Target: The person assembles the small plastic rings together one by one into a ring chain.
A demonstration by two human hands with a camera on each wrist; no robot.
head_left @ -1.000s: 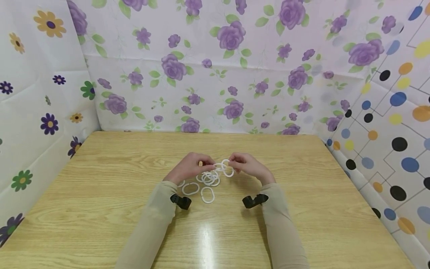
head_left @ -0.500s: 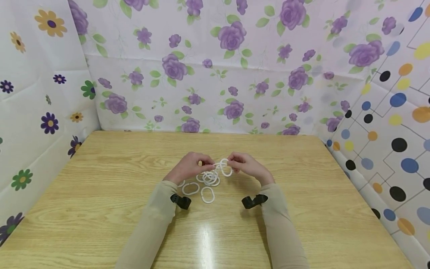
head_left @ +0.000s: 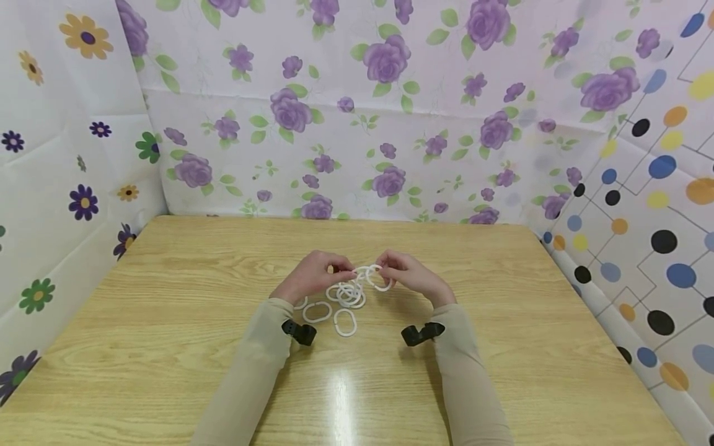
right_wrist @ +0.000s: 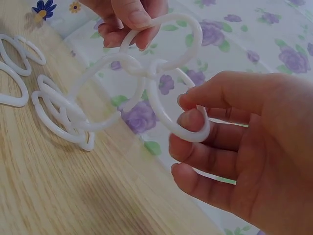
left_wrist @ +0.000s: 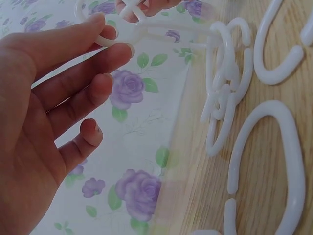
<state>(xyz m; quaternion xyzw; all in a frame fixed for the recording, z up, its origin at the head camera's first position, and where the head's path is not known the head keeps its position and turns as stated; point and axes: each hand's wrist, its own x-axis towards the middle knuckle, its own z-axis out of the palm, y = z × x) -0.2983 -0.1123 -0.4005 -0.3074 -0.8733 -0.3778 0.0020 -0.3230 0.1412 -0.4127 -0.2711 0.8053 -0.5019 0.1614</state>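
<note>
My left hand (head_left: 315,277) pinches a white oval shower curtain ring (right_wrist: 197,40) between thumb and forefinger, the other fingers loosely bent. Opposite it, my right hand (head_left: 415,277) grips a second ring (right_wrist: 159,106) with thumb and fingertips. These two rings cross each other between the hands, above the table. A further ring (right_wrist: 103,123) hangs from them and slopes down to a linked cluster of rings (left_wrist: 222,58) on the tabletop. Each ring is white, with a small split showing in some. Fingertips partly hide the right ring's split.
Loose rings lie nearer me on the wooden table (head_left: 502,347): one oval ring (head_left: 304,314) by the left wrist, another ring (head_left: 355,323) to its right. A third sits partly behind the left wrist. Flower-printed sheeting (head_left: 346,155) stands behind the table.
My right hand has edged slightly left toward my left hand. The ring in it has turned, its lower end swinging to the right. The loose rings have stayed in place.
</note>
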